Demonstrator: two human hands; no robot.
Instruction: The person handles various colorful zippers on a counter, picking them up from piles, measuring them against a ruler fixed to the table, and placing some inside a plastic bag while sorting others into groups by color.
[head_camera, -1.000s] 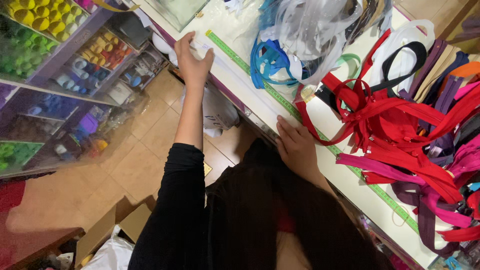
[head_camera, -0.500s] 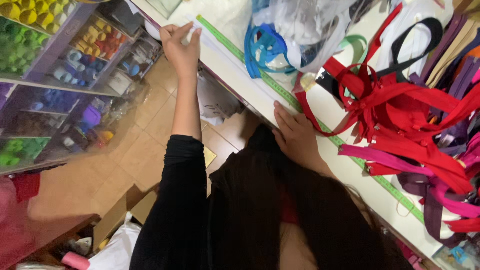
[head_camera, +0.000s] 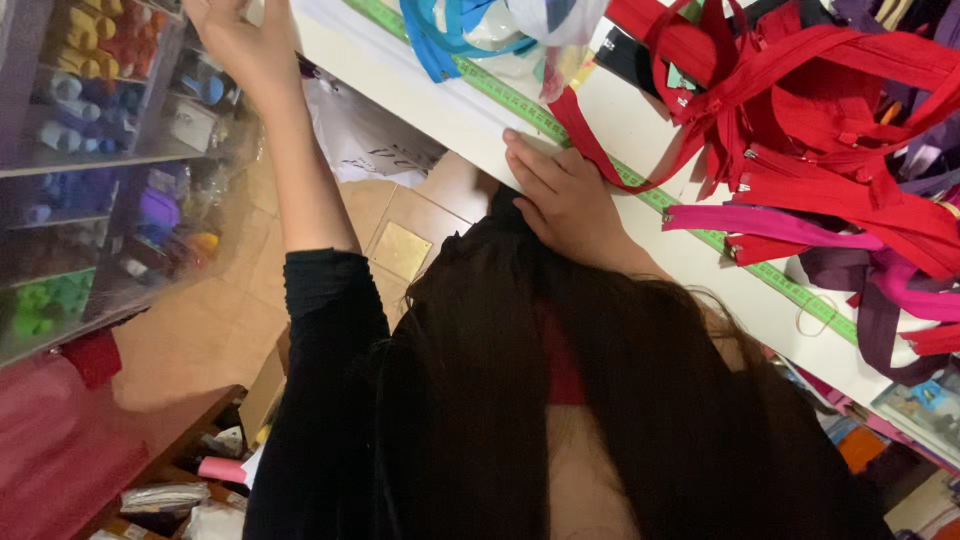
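My left hand (head_camera: 238, 45) is stretched out to the far end of the white counter (head_camera: 420, 95), its fingertips cut off by the top edge of the view, so what they grip is hidden. My right hand (head_camera: 562, 192) lies flat on the counter's near edge, fingers loosely apart, holding nothing. It rests beside a green measuring tape (head_camera: 640, 185) fixed along the counter and touches the end of a red zipper strip (head_camera: 590, 140). A heap of red zippers (head_camera: 820, 110) lies just beyond it. My long dark hair hides the lower middle of the view.
Blue zippers (head_camera: 450, 40) and a clear plastic bag (head_camera: 550, 20) lie at the counter's far part. Pink (head_camera: 730, 218) and purple zippers (head_camera: 880, 310) lie to the right. A glass cabinet of coloured thread spools (head_camera: 90, 110) stands left, over a tiled floor (head_camera: 200, 320).
The view has closed in and tilted. My left hand has reached farther along the counter toward the top of the view. My right hand has stayed on the counter edge.
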